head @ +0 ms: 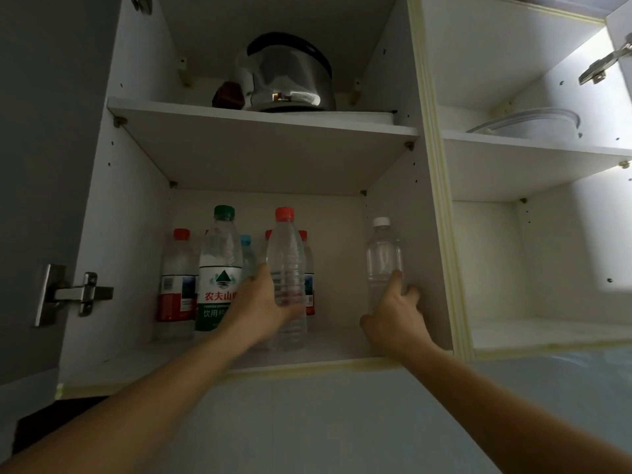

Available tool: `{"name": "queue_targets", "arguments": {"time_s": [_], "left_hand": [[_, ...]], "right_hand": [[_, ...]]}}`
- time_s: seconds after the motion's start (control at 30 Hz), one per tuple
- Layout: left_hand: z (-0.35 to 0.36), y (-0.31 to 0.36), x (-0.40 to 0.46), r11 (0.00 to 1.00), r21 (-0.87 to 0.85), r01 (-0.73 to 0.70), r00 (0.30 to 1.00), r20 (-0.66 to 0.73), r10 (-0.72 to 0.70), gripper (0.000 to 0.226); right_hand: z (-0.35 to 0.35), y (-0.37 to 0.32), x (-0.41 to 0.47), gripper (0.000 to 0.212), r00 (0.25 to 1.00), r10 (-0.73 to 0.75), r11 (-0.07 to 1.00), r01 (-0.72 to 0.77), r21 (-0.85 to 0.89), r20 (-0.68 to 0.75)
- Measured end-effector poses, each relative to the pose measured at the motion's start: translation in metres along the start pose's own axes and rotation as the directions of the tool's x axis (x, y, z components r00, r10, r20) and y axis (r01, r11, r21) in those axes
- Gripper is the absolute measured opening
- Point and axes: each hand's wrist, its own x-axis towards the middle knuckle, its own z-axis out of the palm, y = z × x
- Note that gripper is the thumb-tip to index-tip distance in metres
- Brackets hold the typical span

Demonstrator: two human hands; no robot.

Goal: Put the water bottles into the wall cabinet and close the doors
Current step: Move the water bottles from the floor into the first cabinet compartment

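Pale blue wall (pixel 307 422) is filling the foreground under the open wall cabinet (pixel 342 366). Left hand (pixel 260 302) is gripping a red-capped bottle (pixel 286 268) standing on the lower shelf; right hand (pixel 393 316) is gripping a white-capped bottle (pixel 383 251) by the right wall. Behind, a green-capped bottle (pixel 219 265) and other bottles (pixel 176 278) are standing. Up top, a kettle (pixel 290 77) is sitting.

The green-capped bottle (pixel 219 268) carries a white and green label with a mountain emblem, red characters 农夫山 and, below on the green band, white characters 饮用. The print on the red-labelled bottles (pixel 174 289) is too small to read.
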Motion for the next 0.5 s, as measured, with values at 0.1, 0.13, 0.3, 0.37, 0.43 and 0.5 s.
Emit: {"name": "queue_targets", "arguments": {"time_s": [0.1,0.13,0.3,0.37,0.43,0.5], "left_hand": [[0.01,-0.001,0.013,1.0,-0.01,-0.024,0.999,0.043,0.024,0.068],[0.014,-0.001,0.018,1.0,0.011,-0.02,0.998,0.058,0.02,0.07],[0.028,0.006,0.043,0.997,0.053,0.049,0.982,0.18,-0.058,0.092],[0.031,0.008,0.05,0.995,0.05,0.083,0.973,0.213,-0.092,0.099],[0.038,0.008,0.054,0.995,0.059,0.084,0.971,0.219,-0.095,0.097],[0.044,0.006,0.057,0.996,0.061,0.071,0.975,0.206,-0.082,0.089]], "right_hand": [[0.003,0.005,0.004,0.095,1.0,0.0,1.0,-0.001,0.026,0.029],[0.004,0.006,0.006,0.094,0.999,-0.005,1.0,0.004,0.021,0.036],[-0.001,0.012,0.015,0.089,0.996,-0.072,0.995,0.075,-0.062,0.048],[-0.007,0.017,0.018,0.092,0.99,-0.129,0.976,0.137,-0.168,0.056],[-0.011,0.021,0.022,0.101,0.983,-0.148,0.951,0.171,-0.258,0.105],[-0.012,0.023,0.027,0.109,0.977,-0.139,0.937,0.182,-0.297,0.162]]}}
